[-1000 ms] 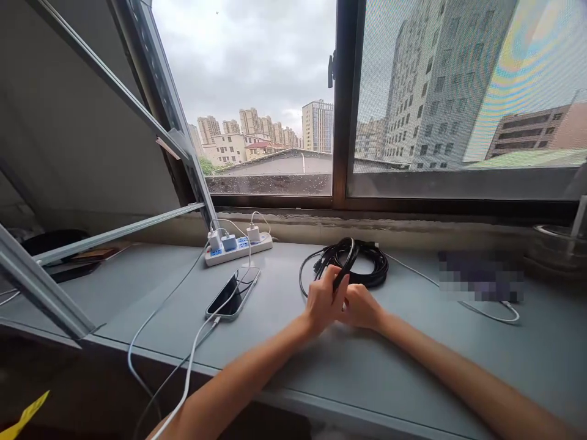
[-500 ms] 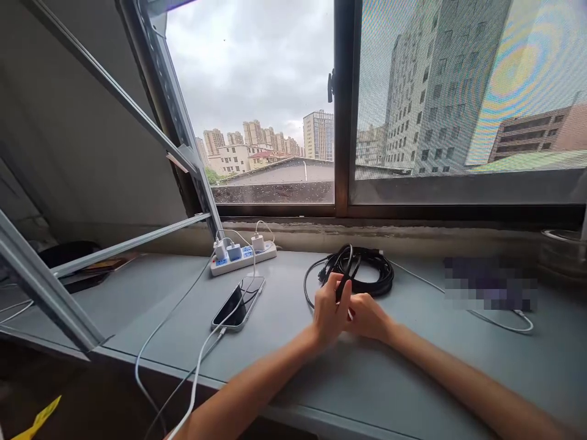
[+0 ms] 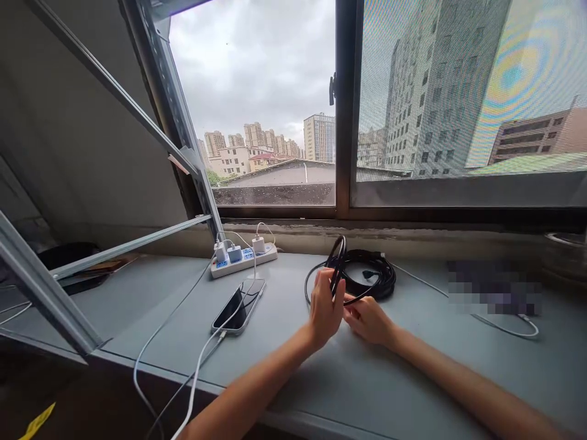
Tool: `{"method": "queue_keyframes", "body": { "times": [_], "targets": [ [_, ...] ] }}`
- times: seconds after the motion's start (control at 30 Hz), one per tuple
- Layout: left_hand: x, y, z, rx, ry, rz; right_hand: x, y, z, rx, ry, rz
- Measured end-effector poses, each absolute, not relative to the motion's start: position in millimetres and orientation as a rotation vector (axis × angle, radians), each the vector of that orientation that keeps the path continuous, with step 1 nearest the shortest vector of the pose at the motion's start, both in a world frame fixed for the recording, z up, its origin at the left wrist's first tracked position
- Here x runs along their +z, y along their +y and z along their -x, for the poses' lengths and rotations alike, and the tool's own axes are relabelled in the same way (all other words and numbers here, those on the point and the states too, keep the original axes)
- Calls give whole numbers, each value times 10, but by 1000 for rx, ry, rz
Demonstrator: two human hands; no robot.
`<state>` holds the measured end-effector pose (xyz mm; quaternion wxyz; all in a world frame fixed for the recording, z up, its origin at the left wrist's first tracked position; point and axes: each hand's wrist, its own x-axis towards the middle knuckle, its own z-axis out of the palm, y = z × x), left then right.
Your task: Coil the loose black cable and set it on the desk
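A coil of black cable (image 3: 367,276) lies on the grey desk (image 3: 413,379) under the window. My left hand (image 3: 324,308) is closed around a small bundle of loops of that cable, held upright above the desk. Just to its right, my right hand (image 3: 369,318) pinches a strand of the same black cable that runs from the bundle toward the coil. Both hands sit in front of the coil, close together.
A phone (image 3: 239,305) lies left of my hands, plugged by a white wire into a white power strip (image 3: 243,256) with several chargers. Another white cable (image 3: 504,324) trails at the right. Metal frame bars (image 3: 50,293) cross the left side. A window is behind.
My left hand has raised the looped bundle higher and more upright. My right hand has drawn slightly apart from the left, with a strand now stretched between them.
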<state>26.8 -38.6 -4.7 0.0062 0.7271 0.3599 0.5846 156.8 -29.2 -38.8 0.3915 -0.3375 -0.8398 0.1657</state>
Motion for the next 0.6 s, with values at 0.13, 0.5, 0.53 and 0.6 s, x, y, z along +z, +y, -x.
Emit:
{"method": "queue_keyframes", "body": {
  "times": [0.13,0.5,0.53,0.6],
  "targets": [
    [0,-376,-207,1968,928,-2345,-423,-282,-1577,464,-2051,849],
    [145,-374,-112,2231,794,-2533,-370,-243,-1667,353,-1995,748],
    [167,-370,-94,2233,806,-2547,-349,-242,-1682,330,-2003,743],
    [216,-363,-58,2247,853,-2565,-310,-229,-1722,279,-1997,749]
  ]
}}
